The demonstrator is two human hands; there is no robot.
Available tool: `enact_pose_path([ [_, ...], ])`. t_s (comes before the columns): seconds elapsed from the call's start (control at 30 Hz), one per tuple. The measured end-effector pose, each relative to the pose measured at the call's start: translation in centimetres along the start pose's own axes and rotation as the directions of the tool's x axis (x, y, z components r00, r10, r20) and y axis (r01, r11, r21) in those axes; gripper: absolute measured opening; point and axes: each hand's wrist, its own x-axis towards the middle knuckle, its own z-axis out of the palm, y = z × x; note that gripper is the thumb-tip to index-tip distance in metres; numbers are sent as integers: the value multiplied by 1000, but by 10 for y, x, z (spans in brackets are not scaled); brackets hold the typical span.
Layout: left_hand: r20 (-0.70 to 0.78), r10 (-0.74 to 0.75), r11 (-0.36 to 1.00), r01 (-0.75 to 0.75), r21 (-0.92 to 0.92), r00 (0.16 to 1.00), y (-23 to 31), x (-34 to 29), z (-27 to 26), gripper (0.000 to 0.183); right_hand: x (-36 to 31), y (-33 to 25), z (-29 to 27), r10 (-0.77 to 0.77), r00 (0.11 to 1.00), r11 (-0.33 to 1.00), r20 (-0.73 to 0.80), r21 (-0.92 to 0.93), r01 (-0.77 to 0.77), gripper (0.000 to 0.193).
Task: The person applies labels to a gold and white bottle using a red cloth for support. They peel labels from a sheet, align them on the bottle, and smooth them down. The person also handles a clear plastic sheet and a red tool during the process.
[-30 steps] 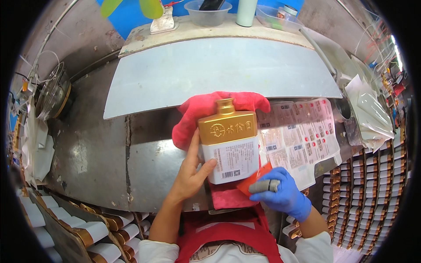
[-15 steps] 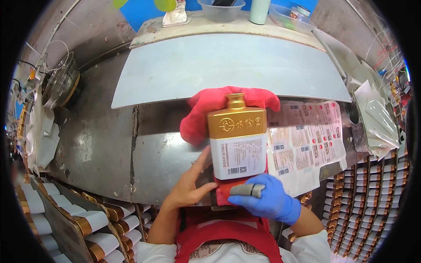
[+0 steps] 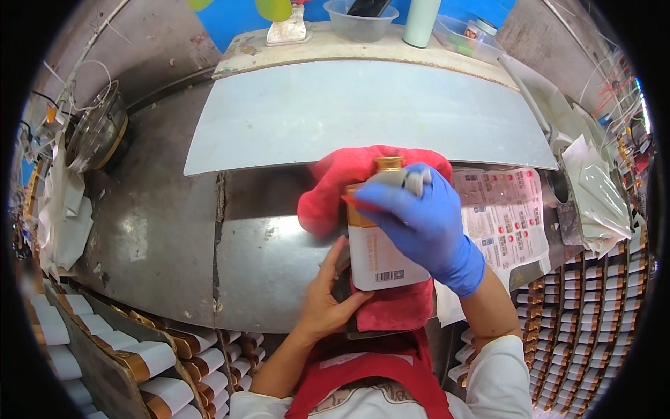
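Observation:
A flat bottle (image 3: 377, 262) with a white body, gold shoulder and gold neck lies in front of me on red cloth, its label facing up. My left hand (image 3: 329, 300) is bare and holds the bottle's lower left corner, with thumb at the base and fingers along the side. Over the bottle's gold shoulder is my right hand (image 3: 426, 223) in a blue glove, with grey wrapping on a finger. Its closed fingers hold a small red flat piece (image 3: 363, 204) against the bottle. The glove hides much of the gold part and the label's right side.
Bunched red cloth (image 3: 342, 167) lies behind the bottle. Label sheets (image 3: 502, 216) are on the right of the metal table (image 3: 153, 230). A pale board (image 3: 363, 112) spans the back. Racks of white-and-gold bottles (image 3: 150, 356) flank me on both sides.
My right hand has moved up from below the bottle to its gold shoulder, with the red piece now on it. My left hand stays at the lower left corner.

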Motion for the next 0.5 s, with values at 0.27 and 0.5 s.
enact_pose_path([
  [0.27, -156, -1, 1000, 3, 8, 988, -13, 6, 20, 89, -98, -41, -27, 135, 944, 930, 300, 291, -225, 32],
  [0.5, -149, 60, 996, -50, 74, 987, -10, 11, 23, 91, -58, 24, -31, -1, 993, 987, -120, 162, 21, 25],
])
